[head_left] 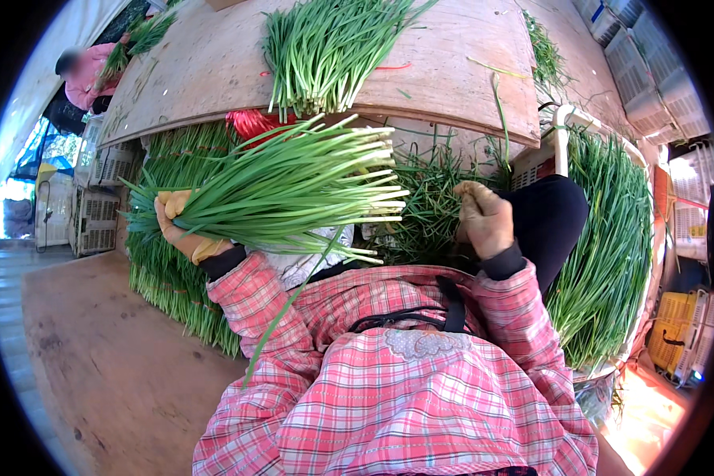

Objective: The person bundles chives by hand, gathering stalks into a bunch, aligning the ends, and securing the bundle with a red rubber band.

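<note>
My left hand (181, 226) is closed around a loose bunch of green garlic chives (285, 190), held out sideways with the pale cut ends to the right and the leaf tips to the left. One long leaf (293, 305) dangles from it over my sleeve. To the right of the bunch, my right hand (484, 218) is curled closed above my knee; whether anything is in its fingers is hidden. Ahead of both hands, a pile of chives (325, 59) lies on a wooden board (452, 71), its cut ends toward me. A bundle of red ties (254, 124) sits under the board's near edge.
Stacked, tied chive bundles (166, 289) stand at my left. A white-framed crate (562, 143) full of chives is at my right. Loose leaves (428, 198) lie between. More crates (658, 79) line the far right. A person in pink (91, 75) sits at the far left.
</note>
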The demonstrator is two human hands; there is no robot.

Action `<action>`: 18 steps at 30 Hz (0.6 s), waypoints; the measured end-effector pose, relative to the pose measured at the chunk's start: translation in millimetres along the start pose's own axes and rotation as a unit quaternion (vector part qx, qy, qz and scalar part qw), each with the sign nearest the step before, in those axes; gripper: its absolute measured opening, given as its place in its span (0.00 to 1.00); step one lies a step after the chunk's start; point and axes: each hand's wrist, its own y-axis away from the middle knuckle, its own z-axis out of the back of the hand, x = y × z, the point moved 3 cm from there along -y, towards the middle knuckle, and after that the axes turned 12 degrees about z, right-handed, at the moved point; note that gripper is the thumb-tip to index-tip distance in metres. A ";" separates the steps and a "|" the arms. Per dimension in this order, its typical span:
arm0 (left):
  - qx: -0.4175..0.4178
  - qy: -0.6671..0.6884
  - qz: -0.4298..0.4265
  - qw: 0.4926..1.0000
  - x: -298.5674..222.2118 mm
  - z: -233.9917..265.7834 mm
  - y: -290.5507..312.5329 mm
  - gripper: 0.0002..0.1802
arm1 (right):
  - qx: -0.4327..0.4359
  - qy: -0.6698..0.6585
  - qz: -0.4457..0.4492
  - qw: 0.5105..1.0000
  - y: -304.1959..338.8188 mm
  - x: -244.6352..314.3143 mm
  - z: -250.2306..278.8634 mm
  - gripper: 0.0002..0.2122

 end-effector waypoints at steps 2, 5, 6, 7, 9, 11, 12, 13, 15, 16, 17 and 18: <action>0.039 0.065 0.033 0.997 8.9 -11.7 -1.5 0.10 | 0.052 0.011 0.068 0.996 -13.0 23.7 5.9 0.08; 0.019 0.021 0.009 1.000 21.2 -20.2 -3.3 0.12 | 0.084 -0.022 0.187 0.978 -29.4 50.4 -17.5 0.10; -0.002 -0.015 -0.008 1.000 25.5 -20.0 -5.6 0.13 | 0.087 0.000 0.158 0.984 -34.0 52.3 -25.8 0.12; 0.019 0.015 0.014 1.000 28.4 -22.3 -7.7 0.14 | 0.117 0.023 0.112 0.987 -37.5 52.6 -33.2 0.14; 0.061 0.073 0.055 0.994 31.3 -29.7 -10.9 0.16 | 0.149 -0.224 -0.057 0.961 -40.0 38.8 -58.7 0.16; 0.032 0.083 0.040 0.995 37.5 -36.9 -9.9 0.16 | 0.116 -0.164 -0.051 0.978 -39.5 41.0 -63.1 0.18; 0.017 0.089 0.031 0.995 38.7 -40.0 -8.7 0.16 | 0.073 -0.120 -0.017 0.990 -37.1 42.9 -63.0 0.19; 0.033 0.079 0.032 0.996 36.3 -38.4 -9.3 0.16 | 0.029 -0.076 0.017 0.997 -36.4 43.9 -62.1 0.19; 0.063 0.063 0.040 0.995 35.4 -34.2 -10.8 0.15 | 0.032 -0.278 -0.030 0.959 -36.8 40.1 -66.4 0.19; 0.029 0.062 0.027 0.997 36.5 -32.4 -10.2 0.15 | 0.051 -0.314 -0.050 0.947 -38.0 41.6 -65.7 0.19; -0.004 0.060 0.014 0.998 38.1 -31.6 -9.1 0.16 | 0.069 -0.350 -0.070 0.932 -39.2 41.5 -65.7 0.18; -0.037 0.058 0.000 0.998 39.8 -32.1 -8.3 0.17 | 0.086 -0.306 -0.090 0.944 -41.5 35.5 -62.8 0.18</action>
